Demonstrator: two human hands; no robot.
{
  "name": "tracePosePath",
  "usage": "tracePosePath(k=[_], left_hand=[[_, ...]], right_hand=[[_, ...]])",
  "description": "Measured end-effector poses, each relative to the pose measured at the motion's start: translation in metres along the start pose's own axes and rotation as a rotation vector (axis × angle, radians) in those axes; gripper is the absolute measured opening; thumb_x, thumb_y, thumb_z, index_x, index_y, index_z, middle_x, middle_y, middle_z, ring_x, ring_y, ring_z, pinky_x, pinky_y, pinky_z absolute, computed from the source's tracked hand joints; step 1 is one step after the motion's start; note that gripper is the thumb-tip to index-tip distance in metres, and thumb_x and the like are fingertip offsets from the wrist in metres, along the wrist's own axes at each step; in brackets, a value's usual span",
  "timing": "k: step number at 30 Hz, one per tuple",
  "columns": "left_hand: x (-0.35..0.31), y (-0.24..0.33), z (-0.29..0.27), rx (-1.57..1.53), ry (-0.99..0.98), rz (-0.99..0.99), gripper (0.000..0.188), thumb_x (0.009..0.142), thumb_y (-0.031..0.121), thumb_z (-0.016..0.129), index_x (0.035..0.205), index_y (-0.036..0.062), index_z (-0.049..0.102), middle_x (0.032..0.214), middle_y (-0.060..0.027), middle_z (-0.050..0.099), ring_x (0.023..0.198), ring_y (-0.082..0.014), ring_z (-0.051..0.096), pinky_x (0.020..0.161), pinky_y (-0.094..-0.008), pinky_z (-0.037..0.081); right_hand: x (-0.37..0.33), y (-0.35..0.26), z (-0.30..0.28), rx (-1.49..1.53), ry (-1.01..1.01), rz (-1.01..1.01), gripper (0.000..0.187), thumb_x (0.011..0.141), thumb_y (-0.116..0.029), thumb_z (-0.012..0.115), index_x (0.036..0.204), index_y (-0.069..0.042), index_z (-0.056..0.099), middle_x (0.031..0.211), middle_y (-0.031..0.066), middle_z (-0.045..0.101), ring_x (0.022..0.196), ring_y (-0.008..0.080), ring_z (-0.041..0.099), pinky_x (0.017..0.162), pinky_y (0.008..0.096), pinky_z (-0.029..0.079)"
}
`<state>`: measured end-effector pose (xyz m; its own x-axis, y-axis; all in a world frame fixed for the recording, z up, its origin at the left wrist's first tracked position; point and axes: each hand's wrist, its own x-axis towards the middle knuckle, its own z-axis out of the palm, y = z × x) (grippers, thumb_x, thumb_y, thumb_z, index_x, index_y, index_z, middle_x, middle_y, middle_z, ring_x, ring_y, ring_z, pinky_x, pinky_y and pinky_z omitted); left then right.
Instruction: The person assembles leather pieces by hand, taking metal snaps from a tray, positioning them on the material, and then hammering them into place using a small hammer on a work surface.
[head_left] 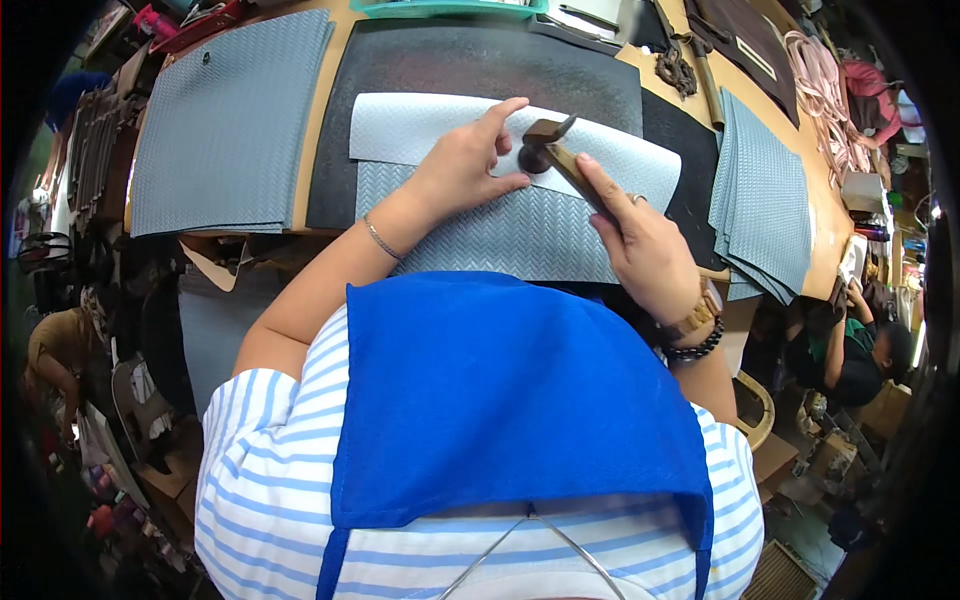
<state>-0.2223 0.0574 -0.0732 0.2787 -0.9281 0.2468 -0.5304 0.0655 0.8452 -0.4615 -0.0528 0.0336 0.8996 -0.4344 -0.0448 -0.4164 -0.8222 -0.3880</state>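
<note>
My right hand grips the wooden handle of a hammer, its thumb or finger stretched along the handle. The dark round face of the hammer is over or on the pale folded strip of a grey-blue textured sheet; I cannot tell whether it touches. Left of the hammer head, my left hand has its fingers apart, thumb and forefinger curved around a gap, with nothing held. The sheet lies on a black mat, its woven-pattern part nearest me.
A stack of grey-blue textured sheets lies at the left, and a fanned stack at the right. Behind the mat sits a teal tray. Another wooden-handled tool and pink straps lie far right. Other people are at both sides.
</note>
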Motion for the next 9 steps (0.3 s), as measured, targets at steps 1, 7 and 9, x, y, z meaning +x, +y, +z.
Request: tracePosePath(k=[1,7,9], left_hand=[[0.000,0.000,-0.001,0.001,0.003,0.003,0.094,0.077,0.021,0.092,0.156,0.0166,0.040,0.093,-0.0062,0.062,0.073,-0.0170,0.060,0.066,-0.0313,0.055],[0.003,0.001,-0.004,0.088,-0.052,0.033,0.093,0.077,0.022,0.092,0.155,0.0167,0.041,0.096,-0.0062,0.063,0.076,-0.0189,0.062,0.069,-0.0330,0.056],[0.002,0.003,-0.012,0.521,0.030,0.332,0.094,0.078,0.036,0.090,0.155,0.0158,0.041,0.115,-0.0137,0.068,0.107,-0.0288,0.064,0.098,-0.0437,0.052]], right_hand=[[-0.001,0.003,0.000,-0.002,0.003,-0.003,0.064,0.102,-0.020,0.061,0.160,-0.034,0.039,0.090,0.0189,0.065,0.072,0.0392,0.067,0.067,0.0475,0.056],[-0.019,0.026,0.039,0.343,0.161,-0.068,0.068,0.099,-0.006,0.064,0.161,-0.020,0.039,0.115,0.0242,0.070,0.103,0.0404,0.070,0.090,0.0433,0.056],[-0.021,0.030,0.035,0.413,0.114,-0.017,0.069,0.098,-0.002,0.063,0.161,-0.015,0.038,0.133,0.0250,0.066,0.120,0.0379,0.067,0.100,0.0399,0.052]])
